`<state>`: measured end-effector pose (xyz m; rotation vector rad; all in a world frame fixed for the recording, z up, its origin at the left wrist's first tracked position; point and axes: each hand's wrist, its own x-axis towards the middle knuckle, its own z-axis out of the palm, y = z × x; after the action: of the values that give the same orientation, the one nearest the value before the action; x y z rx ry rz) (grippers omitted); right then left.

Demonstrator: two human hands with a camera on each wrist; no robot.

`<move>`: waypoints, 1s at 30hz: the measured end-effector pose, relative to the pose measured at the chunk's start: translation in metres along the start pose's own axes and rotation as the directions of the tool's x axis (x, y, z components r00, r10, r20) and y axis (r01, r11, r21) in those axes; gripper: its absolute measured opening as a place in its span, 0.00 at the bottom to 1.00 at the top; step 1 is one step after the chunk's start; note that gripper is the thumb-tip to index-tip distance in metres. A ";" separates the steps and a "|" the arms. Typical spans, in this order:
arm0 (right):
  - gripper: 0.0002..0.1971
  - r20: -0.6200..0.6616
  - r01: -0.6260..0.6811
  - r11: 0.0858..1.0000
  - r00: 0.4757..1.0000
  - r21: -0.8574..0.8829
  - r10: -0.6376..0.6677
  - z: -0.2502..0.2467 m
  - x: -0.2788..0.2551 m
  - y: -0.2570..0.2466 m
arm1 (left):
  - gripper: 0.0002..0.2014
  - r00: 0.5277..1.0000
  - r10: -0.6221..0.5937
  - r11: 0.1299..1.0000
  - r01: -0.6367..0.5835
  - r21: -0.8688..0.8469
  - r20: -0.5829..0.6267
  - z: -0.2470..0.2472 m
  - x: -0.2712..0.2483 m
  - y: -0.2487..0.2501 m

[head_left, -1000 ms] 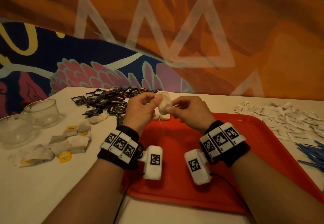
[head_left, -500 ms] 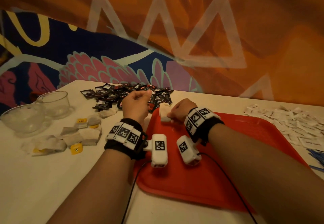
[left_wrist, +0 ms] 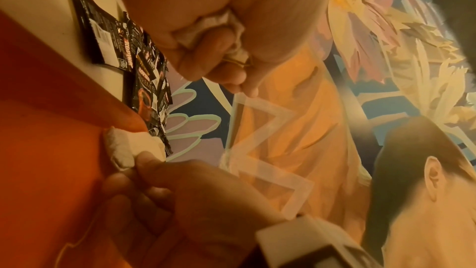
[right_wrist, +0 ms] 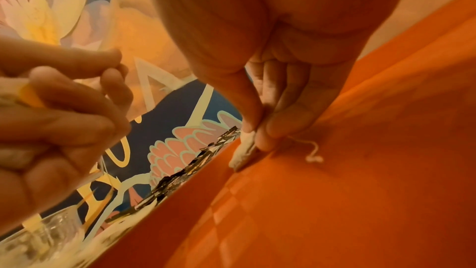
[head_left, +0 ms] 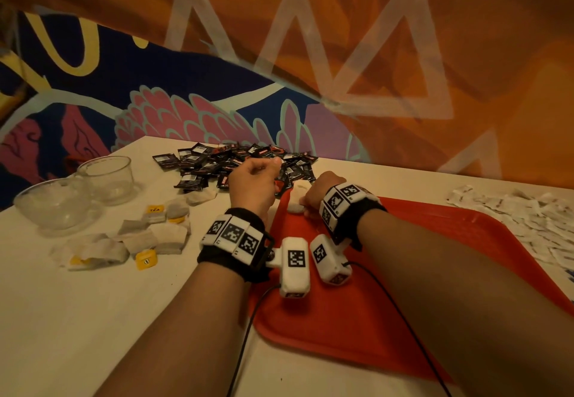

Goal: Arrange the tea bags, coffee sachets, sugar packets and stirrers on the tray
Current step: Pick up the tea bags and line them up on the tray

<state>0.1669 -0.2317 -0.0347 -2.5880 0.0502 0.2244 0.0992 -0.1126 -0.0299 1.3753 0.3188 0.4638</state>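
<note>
A red tray (head_left: 435, 272) lies in front of me. At its far left corner my right hand (head_left: 307, 202) pinches a white tea bag (head_left: 295, 202) between thumb and fingers, low against the tray floor (right_wrist: 335, 191). The right wrist view shows the tea bag (right_wrist: 243, 150) with its loose string (right_wrist: 311, 154) on the tray. My left hand (head_left: 264, 168) hovers beside it over the table as a fist, gripping crumpled white paper (left_wrist: 219, 25) and a yellow tag (right_wrist: 31, 95). The left wrist view also shows the tea bag (left_wrist: 128, 148) at my right hand's fingertips (left_wrist: 144, 162).
A pile of black coffee sachets (head_left: 217, 164) lies behind the hands. White sugar packets (head_left: 512, 210) are spread right of the tray. Loose tea bags (head_left: 149, 238) and two glass bowls (head_left: 56, 207) (head_left: 108, 179) stand at the left. A painted wall rises behind the table.
One second ago both hands held the tea bag up above the tray. My right hand has lowered it to the tray's far left corner, and my left hand has drawn away as a fist.
</note>
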 end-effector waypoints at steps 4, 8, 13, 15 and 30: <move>0.18 -0.020 0.037 0.995 0.999 -0.089 -0.039 -0.006 -0.002 0.001 | 0.04 1.000 -0.002 1.000 0.002 0.011 0.001 0.000 -0.001 -0.001; 0.26 -0.054 0.038 0.990 0.998 -0.134 -0.045 -0.012 -0.006 -0.001 | 0.07 0.999 -0.040 0.999 0.040 -0.008 0.013 -0.001 -0.002 0.002; 0.17 -0.007 0.099 0.987 0.995 0.130 -0.098 -0.023 -0.012 0.011 | 0.21 0.974 -0.180 0.969 0.200 -0.145 0.135 0.001 -0.007 0.008; 0.08 -0.014 0.182 0.919 0.982 0.351 -0.189 -0.029 -0.025 0.015 | 0.24 0.960 -0.199 0.962 0.229 -0.147 0.197 0.003 -0.011 0.008; 0.07 -0.134 0.378 0.779 0.922 0.500 -0.362 -0.042 -0.084 0.041 | 0.25 0.910 -0.083 0.992 0.037 0.118 0.405 0.029 -0.042 0.008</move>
<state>0.0871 -0.2893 -0.0063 -2.0034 -0.3451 0.0142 0.0750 -0.1571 -0.0191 1.5251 0.0397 0.0983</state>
